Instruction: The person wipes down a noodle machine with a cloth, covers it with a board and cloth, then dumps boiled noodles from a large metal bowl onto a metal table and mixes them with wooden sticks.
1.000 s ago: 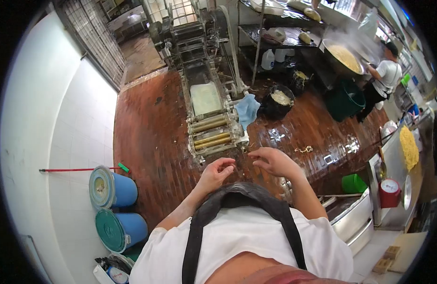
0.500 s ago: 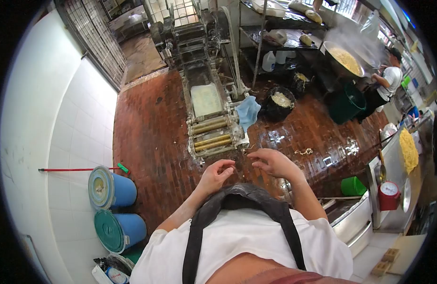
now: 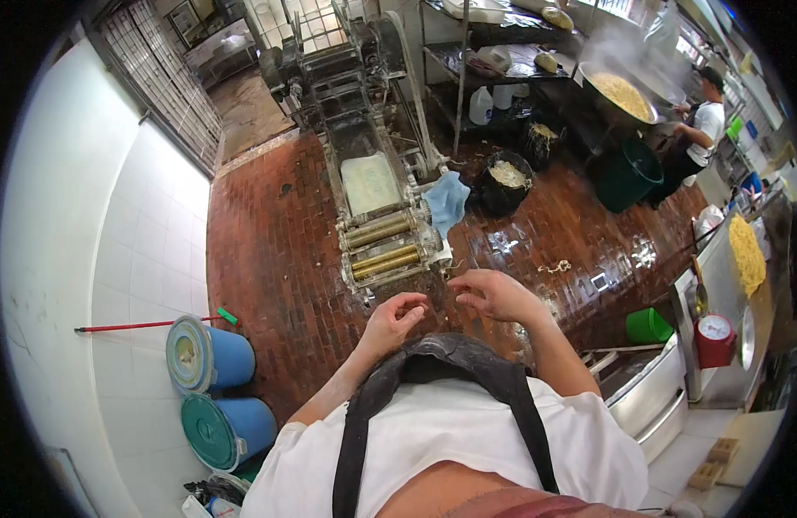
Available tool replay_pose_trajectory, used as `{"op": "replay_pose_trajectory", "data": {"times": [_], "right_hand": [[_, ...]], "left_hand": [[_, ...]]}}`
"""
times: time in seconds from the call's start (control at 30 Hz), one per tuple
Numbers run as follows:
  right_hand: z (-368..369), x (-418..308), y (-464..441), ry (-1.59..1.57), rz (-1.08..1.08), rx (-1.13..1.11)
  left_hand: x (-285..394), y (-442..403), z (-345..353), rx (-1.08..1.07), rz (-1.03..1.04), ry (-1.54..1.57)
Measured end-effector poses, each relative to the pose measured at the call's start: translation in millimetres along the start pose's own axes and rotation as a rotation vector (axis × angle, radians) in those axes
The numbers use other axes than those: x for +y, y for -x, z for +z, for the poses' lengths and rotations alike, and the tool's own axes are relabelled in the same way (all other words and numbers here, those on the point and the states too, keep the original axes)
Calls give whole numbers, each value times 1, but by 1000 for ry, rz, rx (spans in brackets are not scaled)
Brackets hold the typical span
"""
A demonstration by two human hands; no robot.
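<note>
Both hands hover in front of my apron [image 3: 442, 347], a short gap between them. My left hand [image 3: 393, 321] is empty, with loosely bent fingers and the thumb apart. My right hand [image 3: 498, 295] holds nothing either; its fingers are half curled and spread. Just beyond them stands a noodle-rolling machine with brass rollers [image 3: 384, 263]. A pale slab that looks like dough [image 3: 370, 183] lies on its bed. A blue cloth [image 3: 448, 200] hangs at the machine's right side. Neither hand touches the machine.
Two lidded blue bins [image 3: 230, 356] stand by the left wall. Steam rises from a large pan of noodles [image 3: 619, 97], where another person [image 3: 705, 129] works beside a green bin [image 3: 630, 175]. To the right are a red scale [image 3: 714, 344] and yellow noodles [image 3: 746, 255]. The brick floor looks wet.
The view has shifted slightly, so the surroundings sit a little differently. My hands keep almost the same pose. The other person has turned their head and moved an arm toward the pan.
</note>
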State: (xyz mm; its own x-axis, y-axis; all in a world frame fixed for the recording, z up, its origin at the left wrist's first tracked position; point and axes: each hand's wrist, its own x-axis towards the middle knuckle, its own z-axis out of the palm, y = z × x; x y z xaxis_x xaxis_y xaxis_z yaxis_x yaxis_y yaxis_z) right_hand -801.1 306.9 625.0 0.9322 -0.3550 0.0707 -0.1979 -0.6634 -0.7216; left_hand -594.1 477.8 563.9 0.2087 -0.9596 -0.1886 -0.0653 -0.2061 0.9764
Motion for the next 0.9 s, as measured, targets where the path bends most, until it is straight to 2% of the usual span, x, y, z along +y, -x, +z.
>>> {"op": "replay_pose_trajectory", "data": {"times": [0.9], "right_hand": [[14, -12, 13, 22, 0, -24]], "left_hand": [[4, 22, 6, 17, 19, -22]]}}
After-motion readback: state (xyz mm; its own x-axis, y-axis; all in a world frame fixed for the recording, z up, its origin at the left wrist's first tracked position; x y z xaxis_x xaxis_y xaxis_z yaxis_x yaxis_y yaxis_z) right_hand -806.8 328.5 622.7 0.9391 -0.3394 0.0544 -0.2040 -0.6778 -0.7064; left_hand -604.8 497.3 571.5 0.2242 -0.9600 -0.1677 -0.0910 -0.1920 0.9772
